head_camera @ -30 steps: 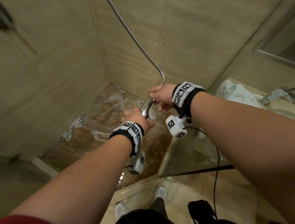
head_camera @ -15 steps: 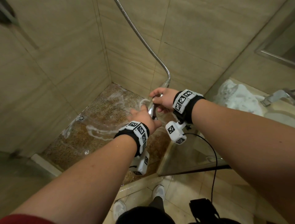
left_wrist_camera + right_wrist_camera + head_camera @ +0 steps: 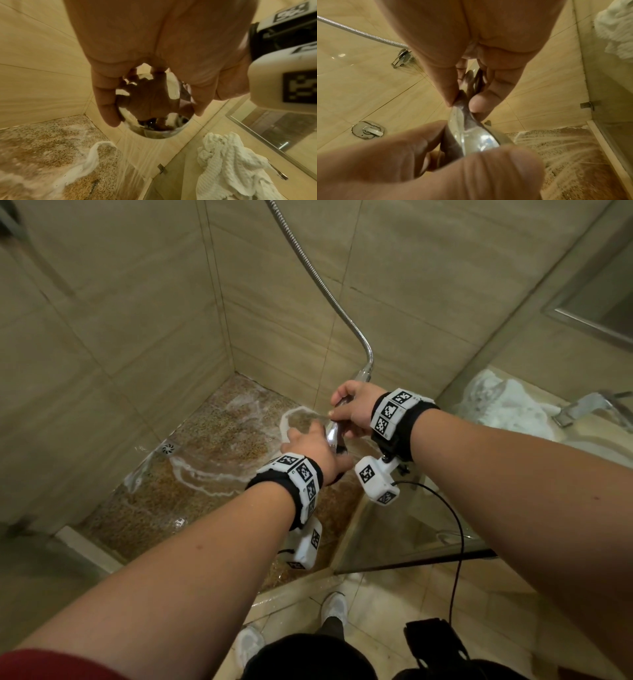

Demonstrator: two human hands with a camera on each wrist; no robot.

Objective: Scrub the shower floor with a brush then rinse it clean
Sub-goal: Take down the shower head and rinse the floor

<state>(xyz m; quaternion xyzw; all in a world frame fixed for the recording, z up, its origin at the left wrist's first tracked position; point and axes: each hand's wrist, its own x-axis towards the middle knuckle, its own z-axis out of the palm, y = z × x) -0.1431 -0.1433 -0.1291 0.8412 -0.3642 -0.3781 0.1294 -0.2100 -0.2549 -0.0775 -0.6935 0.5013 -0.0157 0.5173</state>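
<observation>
A chrome shower head on a ribbed metal hose hangs over the speckled brown shower floor. My right hand grips its handle. My left hand cups the round head from behind, fingers curled on its rim. Water sprays from the head onto the floor. White foam streaks run across the wet floor toward the round drain. No brush is in view.
Beige tiled walls close in the stall on the left and back. A glass panel stands at the right, with a crumpled white towel and a tap behind it. A mixer lever sits on the wall. A low curb borders the floor.
Both hands and the shower head have shifted slightly forward and right. The foam on the floor has spread and been pushed toward the drain by the water.
</observation>
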